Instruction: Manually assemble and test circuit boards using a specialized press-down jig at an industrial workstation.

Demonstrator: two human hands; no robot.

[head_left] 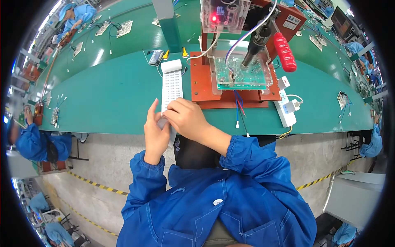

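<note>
A long white strip of printed labels runs from a roll toward me over the green table. At its near end my left hand pinches the strip, one finger pointing up. My right hand reaches across from the right, its fingertips closed on the same end, close against my left hand. Whether a single label is between the fingers is hidden. To the right stands a red-brown test fixture with a green circuit board under a clear plate.
The fixture has a red-handled lever and a clear-cased display with a red light. Right of it lies a white power strip. Wires hang toward the table edge. Two yellow-tipped pieces and a post stand behind the roll.
</note>
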